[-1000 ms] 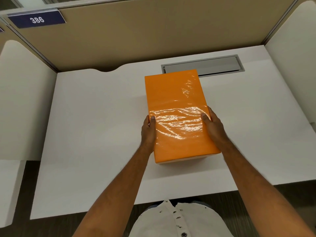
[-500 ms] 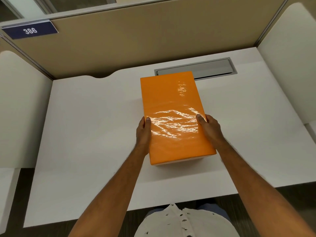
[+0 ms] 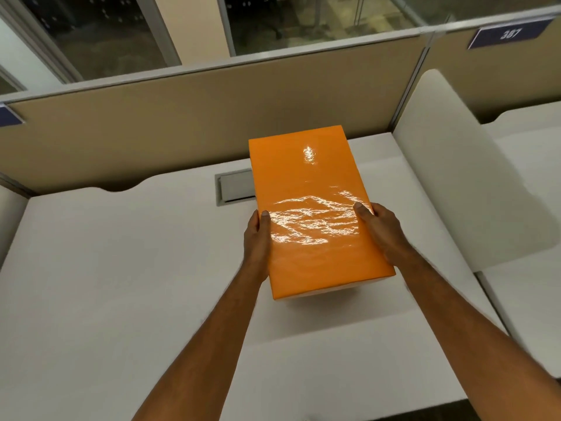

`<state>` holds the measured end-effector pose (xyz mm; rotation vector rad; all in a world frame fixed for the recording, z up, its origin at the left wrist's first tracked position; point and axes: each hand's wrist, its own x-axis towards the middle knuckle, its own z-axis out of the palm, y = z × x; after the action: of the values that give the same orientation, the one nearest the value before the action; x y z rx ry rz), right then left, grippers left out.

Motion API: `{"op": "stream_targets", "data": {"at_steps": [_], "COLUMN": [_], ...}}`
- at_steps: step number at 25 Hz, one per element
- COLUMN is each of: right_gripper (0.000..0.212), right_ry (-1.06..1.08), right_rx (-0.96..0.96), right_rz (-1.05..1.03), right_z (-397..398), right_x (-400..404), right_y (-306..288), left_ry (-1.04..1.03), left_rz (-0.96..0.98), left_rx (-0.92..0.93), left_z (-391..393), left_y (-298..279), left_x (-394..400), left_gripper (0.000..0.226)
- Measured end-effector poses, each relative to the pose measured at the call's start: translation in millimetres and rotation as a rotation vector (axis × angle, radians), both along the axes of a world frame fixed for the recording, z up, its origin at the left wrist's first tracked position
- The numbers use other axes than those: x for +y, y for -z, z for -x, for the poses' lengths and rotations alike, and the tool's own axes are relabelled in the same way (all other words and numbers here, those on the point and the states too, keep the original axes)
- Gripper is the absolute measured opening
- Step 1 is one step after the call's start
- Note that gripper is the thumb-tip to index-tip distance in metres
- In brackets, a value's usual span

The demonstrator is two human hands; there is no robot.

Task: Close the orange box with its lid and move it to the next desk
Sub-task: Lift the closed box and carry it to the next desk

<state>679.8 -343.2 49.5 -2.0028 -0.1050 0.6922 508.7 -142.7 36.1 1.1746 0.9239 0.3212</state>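
Lidded box held in both hands above the desk, next desk to the right not yet reached.

The desk (image 3: 91, 284) fills most of the view, with a white divider (image 3: 449, 183) on its right and the next desk (image 3: 528, 302) beyond that, under a sign (image 3: 510, 34) reading 387. The box (image 3: 306, 208) sits over the right half of the desk, its lid on and flush, partly covering a grey cable hatch (image 3: 233, 186); a gap of shadow under its near edge suggests it is lifted clear. The left hand (image 3: 258, 235) and right hand (image 3: 382, 232) clamp its long sides, thumbs on the lid, the other fingers hidden down the sides. Closing looks done; the carry over the divider and the set-down remain.
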Motion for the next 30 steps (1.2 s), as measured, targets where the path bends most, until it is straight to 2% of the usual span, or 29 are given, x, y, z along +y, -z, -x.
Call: {"op": "stream_targets", "data": {"at_steps": [7, 14, 23, 27, 30], "right_gripper": [0.039, 0.046, 0.057, 0.054, 0.054], "right_ry": [0.03, 0.059, 0.073, 0.06, 0.051], "right_rx": [-0.025, -0.041, -0.038, -0.043, -0.066], "right_rz": [0.009, 0.023, 0.028, 0.036, 0.054], "right_z": [-127, -214, -264, -268, -267], "right_x": [-37, -52, -52, -49, -49], "right_y": [-1, 25, 59, 63, 64], "left_ry": [-0.011, -0.002, 0.022, 0.012, 0.021], "left_rz": [0.032, 0.055, 0.071, 0.079, 0.091], "left_rx": [-0.025, -0.005, 0.028, 0.047, 0.04], "left_z": [-126, -216, -266, -268, -268], "left_y": [12, 36, 60, 63, 66], "left_x": [-37, -50, -47, -45, -44], "left_gripper": [0.036, 0.037, 0.038, 0.031, 0.04]}}
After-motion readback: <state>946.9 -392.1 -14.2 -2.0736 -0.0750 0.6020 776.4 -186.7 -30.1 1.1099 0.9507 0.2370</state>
